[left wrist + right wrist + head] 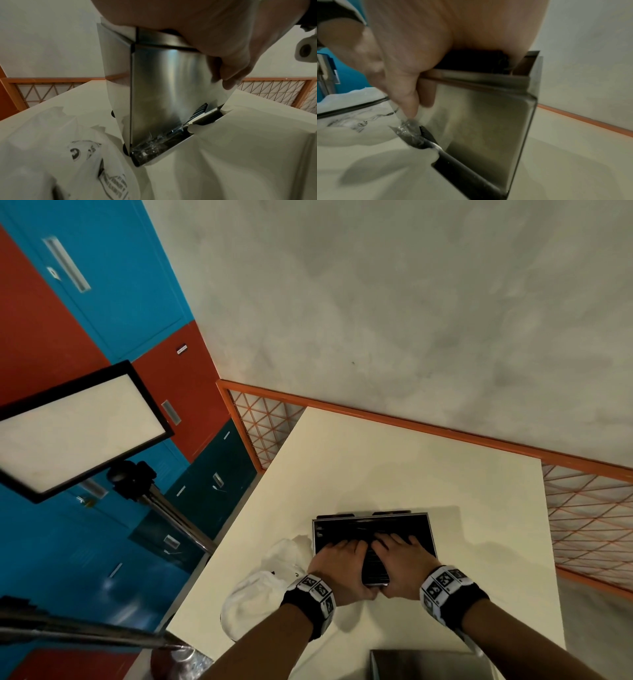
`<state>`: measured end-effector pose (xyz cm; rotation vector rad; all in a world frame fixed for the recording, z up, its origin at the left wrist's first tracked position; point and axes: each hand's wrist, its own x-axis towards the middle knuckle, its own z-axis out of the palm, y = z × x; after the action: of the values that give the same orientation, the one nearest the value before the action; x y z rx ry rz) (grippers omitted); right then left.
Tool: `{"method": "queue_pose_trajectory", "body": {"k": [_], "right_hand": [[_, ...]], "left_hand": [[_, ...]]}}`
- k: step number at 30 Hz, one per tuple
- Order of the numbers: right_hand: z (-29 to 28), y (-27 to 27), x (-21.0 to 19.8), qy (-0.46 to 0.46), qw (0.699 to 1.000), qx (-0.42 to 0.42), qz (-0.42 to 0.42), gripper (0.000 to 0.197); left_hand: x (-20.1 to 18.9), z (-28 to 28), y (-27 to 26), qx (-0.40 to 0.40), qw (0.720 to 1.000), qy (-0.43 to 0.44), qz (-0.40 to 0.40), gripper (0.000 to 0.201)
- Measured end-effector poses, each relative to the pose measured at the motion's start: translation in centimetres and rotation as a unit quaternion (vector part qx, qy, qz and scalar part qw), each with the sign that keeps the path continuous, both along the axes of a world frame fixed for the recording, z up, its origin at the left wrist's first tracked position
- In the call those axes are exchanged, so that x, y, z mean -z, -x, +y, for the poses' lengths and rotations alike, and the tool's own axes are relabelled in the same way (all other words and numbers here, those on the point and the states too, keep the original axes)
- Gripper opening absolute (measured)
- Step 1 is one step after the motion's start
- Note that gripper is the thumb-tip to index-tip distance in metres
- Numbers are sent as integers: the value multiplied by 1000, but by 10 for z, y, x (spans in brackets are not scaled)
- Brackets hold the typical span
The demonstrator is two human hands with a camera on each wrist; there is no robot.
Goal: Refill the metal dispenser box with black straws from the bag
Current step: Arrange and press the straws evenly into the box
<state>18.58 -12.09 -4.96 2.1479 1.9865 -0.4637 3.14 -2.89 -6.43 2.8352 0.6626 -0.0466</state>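
At the left of the head view, lower middle, the white bag lies slack on the cream table, just beside my left wrist and touching the box's left side. Next to it my left hand lies across the near edge of the open metal dispenser box: fingers stretched flat on the black straws inside, thumb hanging down the steel front. To its right, my right hand mirrors it, fingers spread over the straws; in the right wrist view the thumb reaches down the front face toward a scrap of clear wrapping, though I cannot tell if it pinches it. Neither hand grips anything; both press.

I judge the filling is nearly done and I am settling the load. The straws sit in the box directly under both palms, and a few show at the slot at the bottom. Next calls for levelling them so they lie parallel, then lifting my hands clear.
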Motion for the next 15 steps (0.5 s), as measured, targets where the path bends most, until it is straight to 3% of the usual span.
{"method": "queue_pose_trajectory", "body": {"k": [8,15], "right_hand": [[-7,2,6,-34,998,-11,-46,71],[-3,2,7,-21,999,15,-30,78]], "left_hand": [[-1,1,-5,-10,999,37,8,62],[9,3,-5,8,1000,13,15,66]]}}
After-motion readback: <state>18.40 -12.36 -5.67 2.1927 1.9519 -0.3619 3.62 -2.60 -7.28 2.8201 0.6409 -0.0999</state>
